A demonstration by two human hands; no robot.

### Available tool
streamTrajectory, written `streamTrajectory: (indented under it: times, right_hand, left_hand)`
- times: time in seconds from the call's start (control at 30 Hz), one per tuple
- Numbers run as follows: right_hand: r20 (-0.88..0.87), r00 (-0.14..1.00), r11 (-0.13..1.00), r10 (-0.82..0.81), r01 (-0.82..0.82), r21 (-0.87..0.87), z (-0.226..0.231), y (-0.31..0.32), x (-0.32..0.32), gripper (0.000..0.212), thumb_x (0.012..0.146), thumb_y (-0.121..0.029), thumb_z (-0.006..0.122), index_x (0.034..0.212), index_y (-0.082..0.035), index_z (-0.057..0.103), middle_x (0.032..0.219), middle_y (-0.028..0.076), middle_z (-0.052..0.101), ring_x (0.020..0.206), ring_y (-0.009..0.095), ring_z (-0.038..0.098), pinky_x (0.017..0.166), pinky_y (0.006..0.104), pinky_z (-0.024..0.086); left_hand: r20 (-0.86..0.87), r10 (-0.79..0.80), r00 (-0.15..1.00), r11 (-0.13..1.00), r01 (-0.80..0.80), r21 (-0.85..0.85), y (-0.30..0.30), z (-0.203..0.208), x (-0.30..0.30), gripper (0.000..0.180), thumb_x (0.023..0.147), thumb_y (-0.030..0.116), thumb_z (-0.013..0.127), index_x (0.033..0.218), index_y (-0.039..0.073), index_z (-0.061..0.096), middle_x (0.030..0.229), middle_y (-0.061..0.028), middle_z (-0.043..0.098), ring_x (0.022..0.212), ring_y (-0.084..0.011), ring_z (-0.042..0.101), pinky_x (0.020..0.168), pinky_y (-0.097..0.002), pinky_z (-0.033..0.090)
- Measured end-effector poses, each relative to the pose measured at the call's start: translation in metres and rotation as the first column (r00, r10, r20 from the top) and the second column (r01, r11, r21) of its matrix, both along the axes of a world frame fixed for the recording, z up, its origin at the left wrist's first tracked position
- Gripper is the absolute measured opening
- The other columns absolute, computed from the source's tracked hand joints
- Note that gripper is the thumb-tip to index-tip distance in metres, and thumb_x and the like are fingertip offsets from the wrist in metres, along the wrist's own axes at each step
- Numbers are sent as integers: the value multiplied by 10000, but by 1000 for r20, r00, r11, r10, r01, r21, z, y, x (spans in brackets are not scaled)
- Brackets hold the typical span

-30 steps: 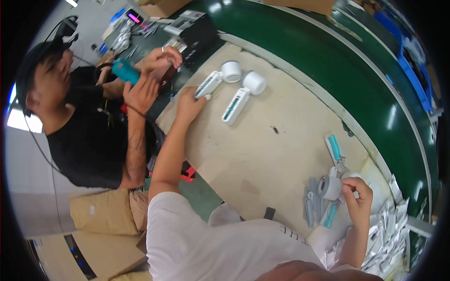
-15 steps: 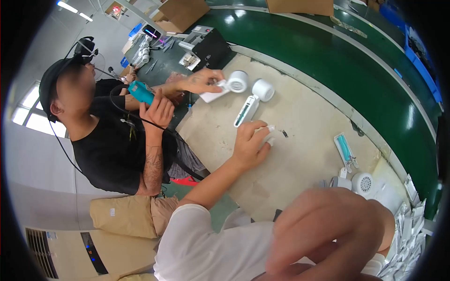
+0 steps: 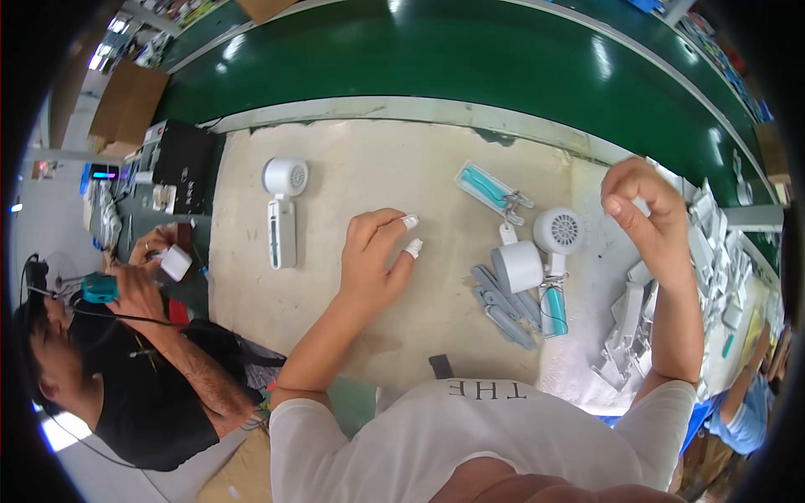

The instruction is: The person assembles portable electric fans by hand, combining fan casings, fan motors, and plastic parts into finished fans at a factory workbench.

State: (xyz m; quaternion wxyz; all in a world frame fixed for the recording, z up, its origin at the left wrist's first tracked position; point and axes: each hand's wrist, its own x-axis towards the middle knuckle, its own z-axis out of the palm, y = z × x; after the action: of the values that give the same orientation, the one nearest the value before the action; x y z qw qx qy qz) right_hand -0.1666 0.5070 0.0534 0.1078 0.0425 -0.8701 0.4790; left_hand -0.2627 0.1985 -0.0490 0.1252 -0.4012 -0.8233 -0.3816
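Fans [image 3: 559,232] — two between the hands [image 3: 369,261].

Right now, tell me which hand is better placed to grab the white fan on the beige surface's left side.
Probably the left hand: it looks empty and is nearer the white fan. The right hand is across by the white parts.

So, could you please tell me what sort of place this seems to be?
Most likely an assembly workshop: white fan-like units lie on the worktable, loose white plastic parts are heaped at its right, and a co-worker holds a teal tool.
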Motion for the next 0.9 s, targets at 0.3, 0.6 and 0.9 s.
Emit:
streamTrajectory:
  times: [0.3, 0.6, 0.9]
  right_hand:
    - [197, 978, 953, -62, -1, 304, -37, -21, 31, 502, 684, -52, 656, 1159, -103, 501, 1188, 117, 475, 1127, 288, 437, 929, 360, 367]
    - [73, 988, 790, 139, -155, 593, -44, -48, 32, 550, 620, -100, 701, 1139, -136, 523, 1206, 101, 467, 1172, 344, 384, 985, 456, 297]
    - [19, 989, 900, 147, -141, 411, -34, -94, 8, 621, 663, -198, 691, 1214, -70, 435, 1181, 152, 469, 1119, 345, 424, 960, 460, 323]
  left_hand:
    - [221, -244, 944, 963, 263, -58, 51, 22, -11, 370, 685, -26, 578, 1050, 26, 541, 1021, -98, 543, 968, -293, 494, 846, -372, 401]
    - [155, -386, 909, 701, 398, -592, 116, 9, -36, 483, 693, 39, 588, 1160, 17, 470, 1092, -116, 526, 1048, -293, 482, 909, -426, 362]
    - [666, -242, 705, 954, 300, 30, 57, 20, -43, 427, 606, 180, 696, 965, 8, 541, 843, -148, 599, 765, -255, 598, 698, -347, 486]
